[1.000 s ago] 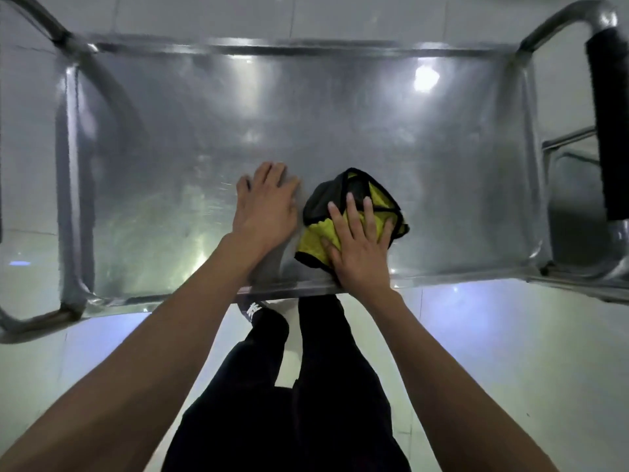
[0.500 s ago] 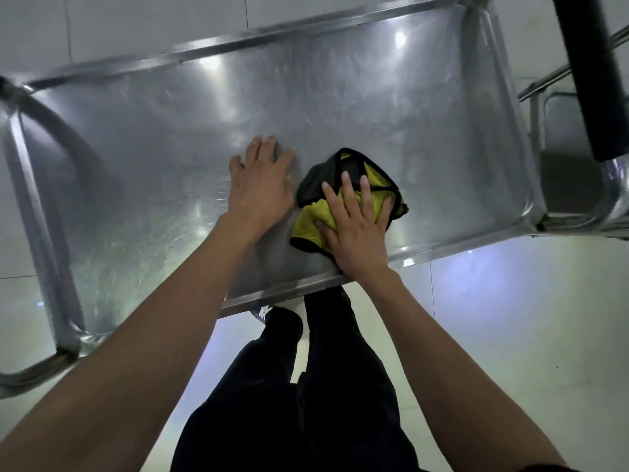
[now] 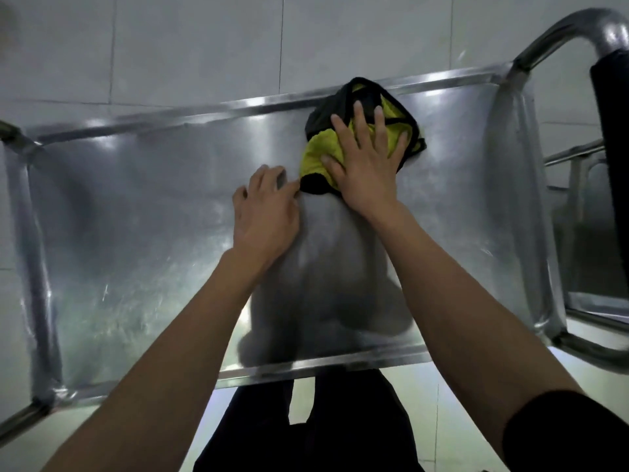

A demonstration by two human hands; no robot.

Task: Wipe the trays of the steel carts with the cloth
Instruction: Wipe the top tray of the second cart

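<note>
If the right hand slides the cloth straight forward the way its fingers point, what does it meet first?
Most likely the tray's far rim. The right hand presses the cloth, whose front edge already reaches that rim, with tiled wall behind.

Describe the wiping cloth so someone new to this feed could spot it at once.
Find the steel cart tray filling the middle of the view, then follow its far rim towards the black-sleeved handle on the right. There the right hand presses flat on the cloth. It is a crumpled yellow rag with black edging, the only coloured thing on the bare metal.
</note>
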